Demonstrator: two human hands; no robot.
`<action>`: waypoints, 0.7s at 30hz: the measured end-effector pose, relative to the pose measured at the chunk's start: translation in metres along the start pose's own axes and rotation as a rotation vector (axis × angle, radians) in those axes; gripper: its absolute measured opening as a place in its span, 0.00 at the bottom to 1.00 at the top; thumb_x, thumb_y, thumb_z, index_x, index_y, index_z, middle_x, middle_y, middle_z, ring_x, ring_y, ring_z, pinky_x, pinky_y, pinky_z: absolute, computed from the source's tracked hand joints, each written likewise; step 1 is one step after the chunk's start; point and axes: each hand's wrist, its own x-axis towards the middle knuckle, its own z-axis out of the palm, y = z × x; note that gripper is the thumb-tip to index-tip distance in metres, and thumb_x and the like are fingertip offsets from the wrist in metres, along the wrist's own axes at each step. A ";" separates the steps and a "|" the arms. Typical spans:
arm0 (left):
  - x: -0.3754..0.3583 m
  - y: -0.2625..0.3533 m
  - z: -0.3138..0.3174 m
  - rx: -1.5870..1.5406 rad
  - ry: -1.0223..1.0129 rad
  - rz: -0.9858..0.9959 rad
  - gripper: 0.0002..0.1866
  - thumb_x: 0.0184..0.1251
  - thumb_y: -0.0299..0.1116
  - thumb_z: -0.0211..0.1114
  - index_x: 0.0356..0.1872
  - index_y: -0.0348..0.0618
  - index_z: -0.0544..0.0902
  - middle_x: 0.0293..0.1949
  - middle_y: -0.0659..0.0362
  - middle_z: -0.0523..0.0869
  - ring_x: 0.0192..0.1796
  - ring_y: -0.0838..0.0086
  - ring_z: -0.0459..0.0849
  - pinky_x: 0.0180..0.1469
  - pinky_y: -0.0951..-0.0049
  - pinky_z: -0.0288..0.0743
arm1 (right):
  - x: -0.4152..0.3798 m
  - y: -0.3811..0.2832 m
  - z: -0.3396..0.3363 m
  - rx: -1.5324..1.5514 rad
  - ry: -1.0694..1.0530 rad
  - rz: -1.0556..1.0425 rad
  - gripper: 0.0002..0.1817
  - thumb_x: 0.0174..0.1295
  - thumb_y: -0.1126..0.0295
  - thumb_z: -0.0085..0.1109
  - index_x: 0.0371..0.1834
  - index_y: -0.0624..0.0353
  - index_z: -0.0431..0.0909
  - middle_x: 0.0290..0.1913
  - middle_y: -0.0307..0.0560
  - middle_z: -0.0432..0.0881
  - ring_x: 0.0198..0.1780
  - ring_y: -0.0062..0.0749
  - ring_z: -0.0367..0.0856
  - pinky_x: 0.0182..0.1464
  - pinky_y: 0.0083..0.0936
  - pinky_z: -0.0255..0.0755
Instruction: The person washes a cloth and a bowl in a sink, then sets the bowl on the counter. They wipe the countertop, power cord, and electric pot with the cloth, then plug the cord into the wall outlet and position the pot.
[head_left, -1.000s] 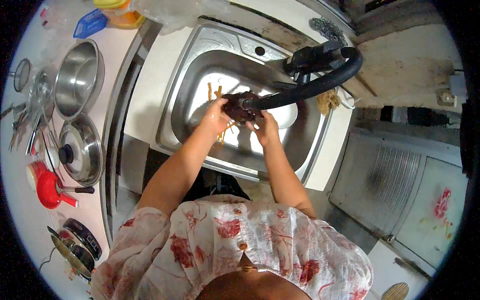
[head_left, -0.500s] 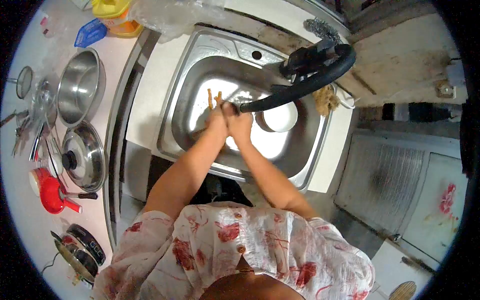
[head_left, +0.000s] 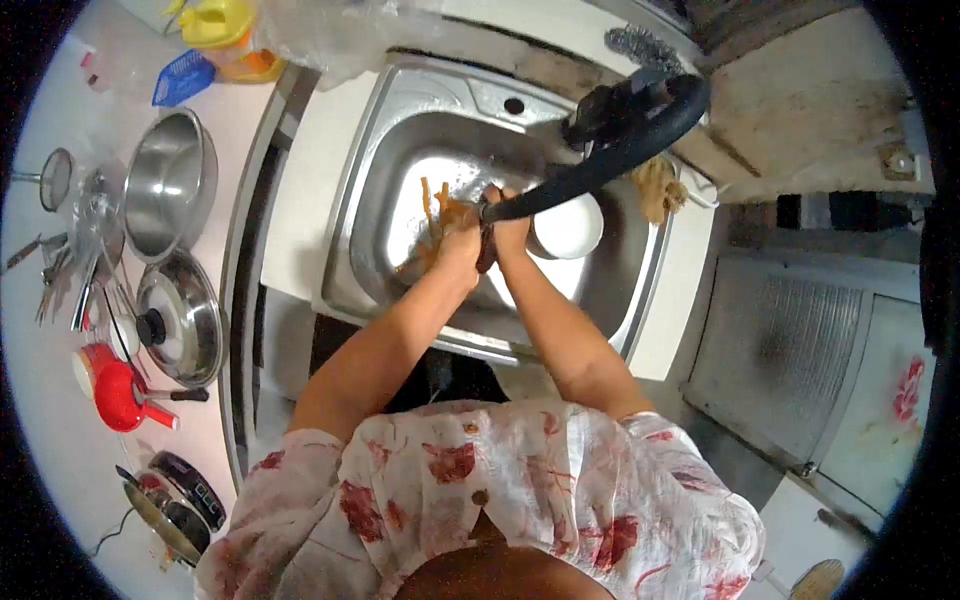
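Both hands are over the steel sink, under the end of the black faucet hose. My left hand is closed around several orange-brown strips, whose ends stick out toward the upper left. My right hand is beside it, closed near the hose's tip, and what it grips is too small to make out. Something dark shows between the two hands. To the right of my right hand, a white bowl sits in the sink.
On the left counter are a steel basin, a glass lid, a red ladle, a pan and a yellow container. A brown sponge and steel wool lie behind the sink.
My hands have moved slightly apart and to the right, with a dark gap now between them. More orange-brown strips show beside my left hand. The whole view has shifted a little.
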 end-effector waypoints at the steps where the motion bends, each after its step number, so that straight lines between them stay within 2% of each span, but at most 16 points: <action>1: -0.018 0.017 0.004 -0.017 -0.039 -0.029 0.19 0.62 0.49 0.55 0.42 0.43 0.76 0.33 0.58 0.81 0.30 0.71 0.80 0.30 0.69 0.74 | 0.003 0.001 -0.001 -0.056 0.009 -0.063 0.15 0.56 0.61 0.51 0.24 0.65 0.75 0.20 0.51 0.74 0.25 0.35 0.71 0.33 0.30 0.64; 2: -0.029 0.030 0.006 -0.033 -0.080 -0.060 0.21 0.62 0.51 0.55 0.44 0.44 0.75 0.34 0.59 0.81 0.31 0.71 0.80 0.31 0.71 0.74 | 0.003 0.001 -0.004 -0.114 0.019 -0.124 0.15 0.56 0.62 0.51 0.26 0.64 0.76 0.20 0.49 0.74 0.25 0.31 0.71 0.34 0.29 0.64; 3: 0.018 0.004 -0.014 -0.086 -0.223 -0.080 0.22 0.62 0.55 0.53 0.45 0.48 0.75 0.35 0.60 0.80 0.31 0.71 0.79 0.32 0.68 0.74 | 0.001 -0.001 -0.012 -0.075 -0.080 -0.226 0.14 0.58 0.61 0.50 0.28 0.63 0.76 0.23 0.44 0.74 0.27 0.27 0.70 0.34 0.26 0.64; 4: 0.007 0.020 -0.017 -0.156 -0.275 -0.146 0.24 0.61 0.60 0.50 0.47 0.53 0.75 0.36 0.62 0.81 0.33 0.70 0.79 0.36 0.64 0.74 | 0.003 0.005 -0.012 0.205 -0.204 0.123 0.15 0.61 0.60 0.48 0.29 0.61 0.76 0.25 0.40 0.74 0.28 0.26 0.70 0.36 0.25 0.64; 6: 0.001 0.029 -0.029 0.046 -0.202 -0.134 0.24 0.62 0.61 0.47 0.45 0.56 0.75 0.37 0.62 0.81 0.33 0.70 0.79 0.39 0.61 0.73 | -0.010 -0.039 -0.035 0.482 -0.372 0.300 0.11 0.60 0.63 0.51 0.31 0.60 0.75 0.27 0.36 0.74 0.28 0.24 0.70 0.35 0.23 0.65; 7: -0.003 0.032 -0.027 0.044 -0.202 -0.134 0.24 0.62 0.61 0.47 0.45 0.56 0.75 0.37 0.62 0.81 0.33 0.70 0.79 0.39 0.61 0.73 | -0.021 -0.053 -0.039 0.480 -0.373 0.299 0.11 0.60 0.63 0.51 0.31 0.60 0.75 0.27 0.36 0.74 0.28 0.24 0.70 0.35 0.23 0.65; 9: -0.012 0.039 -0.025 -0.233 -0.369 -0.391 0.21 0.64 0.56 0.49 0.44 0.51 0.75 0.38 0.59 0.80 0.37 0.68 0.80 0.41 0.61 0.74 | -0.040 -0.069 -0.034 0.605 -0.326 0.429 0.07 0.57 0.69 0.55 0.32 0.60 0.75 0.27 0.36 0.75 0.29 0.23 0.71 0.35 0.22 0.66; 10: -0.005 0.042 -0.025 -0.230 -0.369 -0.387 0.21 0.64 0.56 0.49 0.44 0.51 0.75 0.38 0.59 0.80 0.37 0.68 0.80 0.41 0.61 0.74 | -0.036 -0.060 -0.035 0.609 -0.327 0.426 0.07 0.57 0.69 0.55 0.32 0.60 0.75 0.27 0.36 0.75 0.29 0.23 0.71 0.35 0.22 0.66; 12: 0.006 0.041 -0.030 -0.191 -0.261 -0.158 0.21 0.65 0.51 0.51 0.44 0.44 0.75 0.39 0.55 0.80 0.40 0.65 0.80 0.44 0.59 0.75 | -0.029 -0.030 -0.044 0.577 -0.177 0.360 0.03 0.52 0.73 0.59 0.24 0.58 0.75 0.23 0.36 0.75 0.28 0.20 0.71 0.30 0.20 0.65; 13: -0.011 0.053 -0.023 -0.230 -0.251 -0.120 0.21 0.65 0.49 0.53 0.43 0.39 0.74 0.39 0.53 0.80 0.42 0.63 0.80 0.45 0.59 0.75 | -0.027 -0.034 -0.047 0.577 -0.157 0.377 0.02 0.51 0.74 0.59 0.26 0.58 0.76 0.25 0.35 0.76 0.28 0.19 0.71 0.29 0.20 0.65; 14: -0.028 0.066 -0.018 -0.202 -0.243 -0.137 0.21 0.64 0.50 0.53 0.42 0.40 0.74 0.39 0.53 0.80 0.41 0.63 0.80 0.45 0.62 0.75 | -0.031 -0.035 -0.056 0.620 -0.124 0.476 0.05 0.54 0.67 0.58 0.27 0.56 0.76 0.25 0.35 0.76 0.29 0.21 0.73 0.30 0.21 0.66; 16: -0.048 0.074 -0.006 -0.258 -0.406 -0.233 0.23 0.64 0.52 0.52 0.42 0.39 0.74 0.38 0.53 0.81 0.41 0.64 0.81 0.44 0.64 0.76 | -0.037 -0.037 -0.061 0.721 -0.183 0.680 0.11 0.57 0.59 0.55 0.34 0.53 0.75 0.31 0.35 0.77 0.32 0.24 0.75 0.33 0.22 0.69; 17: -0.028 0.060 -0.008 -0.238 -0.461 -0.237 0.24 0.64 0.54 0.52 0.42 0.39 0.74 0.36 0.53 0.81 0.41 0.64 0.81 0.42 0.64 0.76 | -0.044 -0.038 -0.057 0.739 -0.263 0.680 0.19 0.58 0.49 0.51 0.44 0.49 0.72 0.41 0.38 0.76 0.38 0.26 0.75 0.38 0.26 0.71; 18: -0.026 0.058 -0.005 -0.274 -0.502 -0.270 0.20 0.64 0.50 0.54 0.35 0.41 0.75 0.30 0.55 0.80 0.32 0.64 0.81 0.39 0.63 0.78 | -0.049 -0.032 -0.048 0.962 -0.298 0.810 0.17 0.61 0.50 0.48 0.43 0.50 0.71 0.38 0.39 0.75 0.41 0.30 0.75 0.40 0.30 0.74; 20: 0.007 0.036 -0.013 -0.362 -0.583 -0.241 0.13 0.64 0.40 0.56 0.37 0.40 0.75 0.32 0.54 0.80 0.34 0.65 0.81 0.40 0.65 0.77 | -0.052 -0.041 -0.043 1.214 -0.405 0.867 0.21 0.60 0.46 0.47 0.44 0.50 0.71 0.40 0.39 0.74 0.41 0.31 0.75 0.44 0.30 0.74; 21: 0.005 0.037 -0.018 -0.361 -0.579 -0.246 0.13 0.64 0.40 0.56 0.37 0.40 0.75 0.32 0.54 0.80 0.34 0.65 0.81 0.40 0.65 0.77 | -0.052 -0.055 -0.047 1.273 -0.466 0.854 0.15 0.61 0.54 0.50 0.43 0.53 0.72 0.40 0.41 0.75 0.43 0.31 0.75 0.43 0.28 0.73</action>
